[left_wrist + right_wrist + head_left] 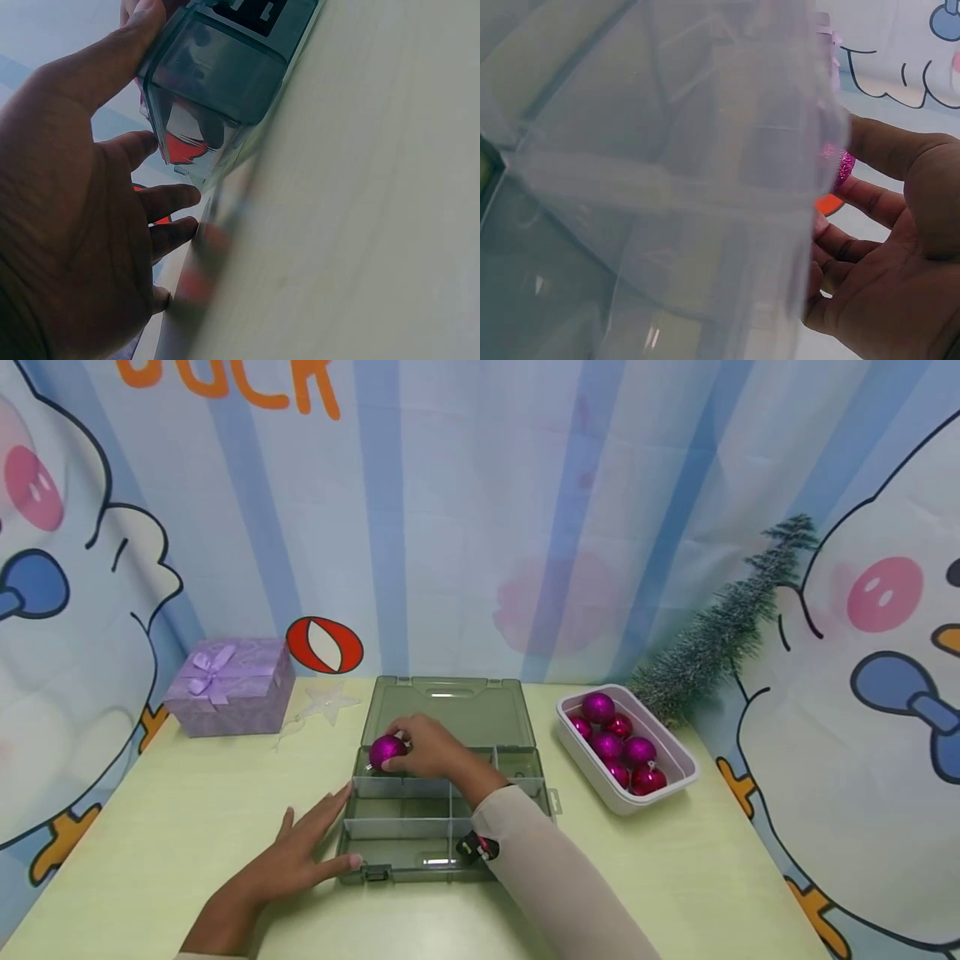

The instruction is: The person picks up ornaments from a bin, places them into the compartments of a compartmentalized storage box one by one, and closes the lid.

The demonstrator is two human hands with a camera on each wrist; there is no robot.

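My right hand [427, 747] pinches a glittery magenta Christmas ball [387, 750] over the far left compartment of a green see-through divider box [401, 807]. In the right wrist view, a clear divider covers part of that ball [846, 166] and some of the fingers. The box's lid [450, 714] lies folded back behind it. With fingers spread, my left hand [292, 856] rests against the box's left side, thumb at the front corner near the latch. The left wrist view shows its fingertips [184, 196] along the box wall.
A white tub [592, 768] of magenta and red balls stands right of the box. Behind it leans a small artificial tree [720, 631]. At the back left are a purple gift box [232, 689] with a bow and a pale star ornament [328, 702]. A printed curtain hangs behind.
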